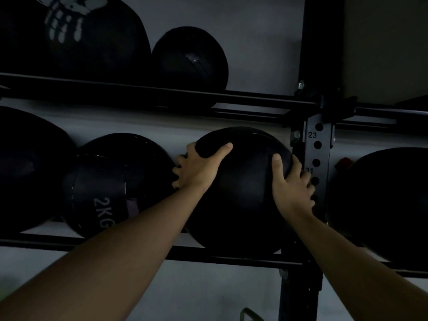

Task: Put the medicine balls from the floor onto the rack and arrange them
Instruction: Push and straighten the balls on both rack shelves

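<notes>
We have both hands clamped on one black medicine ball [243,191]: left hand [199,169] spread over its upper-left flank, right hand [293,188] on its right flank, thumbs forward on the face. The ball sits on the middle tier's rails [139,247], just left of the numbered upright [317,154], apparently resting there though held. We judge the step to be seating or nudging this ball into its slot; the next move calls for settling it between the rails, closing the gap toward the 2KG ball [115,184], then letting go once it stays put. Count, lighting poor: middle tier shows four balls (one far left, the 2KG, ours, one beyond the upright); upper tier shows two, one bearing a chalky handprint [67,22]. Six balls visible in total. Floor not in view.
</notes>
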The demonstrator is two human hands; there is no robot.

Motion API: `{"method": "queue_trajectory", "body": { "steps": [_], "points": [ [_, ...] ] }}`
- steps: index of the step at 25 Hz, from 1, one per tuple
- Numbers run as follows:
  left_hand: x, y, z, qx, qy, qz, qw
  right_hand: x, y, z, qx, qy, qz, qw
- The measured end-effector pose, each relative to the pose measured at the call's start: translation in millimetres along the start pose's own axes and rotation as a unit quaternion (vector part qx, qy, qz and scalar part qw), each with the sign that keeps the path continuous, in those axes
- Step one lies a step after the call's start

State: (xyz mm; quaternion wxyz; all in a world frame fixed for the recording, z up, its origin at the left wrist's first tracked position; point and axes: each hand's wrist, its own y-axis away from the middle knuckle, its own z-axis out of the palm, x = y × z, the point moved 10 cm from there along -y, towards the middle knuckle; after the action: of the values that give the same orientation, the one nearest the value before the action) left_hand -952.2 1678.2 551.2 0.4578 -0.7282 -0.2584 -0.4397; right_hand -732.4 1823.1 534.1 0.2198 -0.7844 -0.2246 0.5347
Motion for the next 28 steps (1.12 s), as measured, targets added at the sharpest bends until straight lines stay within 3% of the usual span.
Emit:
{"method": "queue_trajectory", "body": {
  "steps": [3, 6, 10, 15, 19, 24, 28],
  "points": [
    [0, -2, -2, 0.005, -0.011, 0.038, 0.999, -9, -3, -8, 0.016, 0.039, -0.040, 0.998],
    [7, 0, -8, 0.025, -0.003, 0.128, 0.991, -26, -5, -6, 0.022, 0.000, -0.115, 0.993],
    [7, -1, -7, -0.011, -0.015, 0.144, 0.989, -23, -3, -4, 0.052, -0.012, -0.127, 0.990],
    [4, 4, -31, -0.083, -0.198, 0.143, 0.966, -30, 2, -8, 0.024, 0.033, -0.110, 0.993],
    [0, -16, -114, 0.005, -0.332, 0.140, 0.933, -80, 17, -24, 0.072, 0.074, -0.141, 0.985],
    [-24, -65, -214, 0.052, -0.339, 0.055, 0.938, -187, 64, 68, -0.042, 0.063, -0.256, 0.964],
    [-62, -100, -242, 0.021, -0.279, 0.019, 0.960, -226, 78, 169, -0.165, 0.033, -0.208, 0.964]
  ]
}}
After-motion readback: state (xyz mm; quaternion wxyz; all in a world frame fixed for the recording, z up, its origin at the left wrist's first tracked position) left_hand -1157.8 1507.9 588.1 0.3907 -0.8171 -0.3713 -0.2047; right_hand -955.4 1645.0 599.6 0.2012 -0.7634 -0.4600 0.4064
